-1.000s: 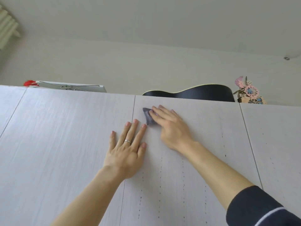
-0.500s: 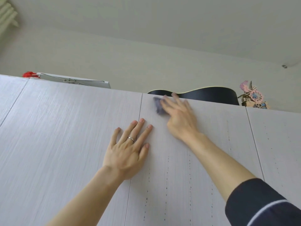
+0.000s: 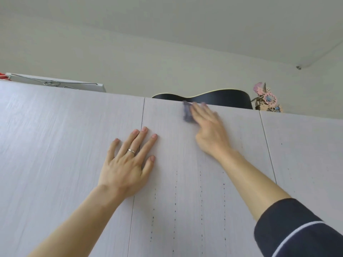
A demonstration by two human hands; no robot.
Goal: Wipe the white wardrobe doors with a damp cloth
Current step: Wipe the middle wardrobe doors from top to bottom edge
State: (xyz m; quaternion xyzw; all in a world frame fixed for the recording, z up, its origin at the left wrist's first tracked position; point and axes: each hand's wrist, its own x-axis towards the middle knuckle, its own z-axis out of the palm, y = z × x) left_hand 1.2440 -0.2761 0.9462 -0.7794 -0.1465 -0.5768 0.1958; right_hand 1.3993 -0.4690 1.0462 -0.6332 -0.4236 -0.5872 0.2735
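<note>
While outstretched, right hand [image 3: 207, 130] atop cloth [image 3: 187, 113]

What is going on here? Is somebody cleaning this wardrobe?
Yes. A person is wiping the white wardrobe. The right hand, blurred with motion, presses a small grey cloth against the middle door, right at its top edge. The left hand lies flat with spread fingers across the seam between two doors. Rows of dark specks show lower on the middle door. A black guitar lies on top of the wardrobe.
</note>
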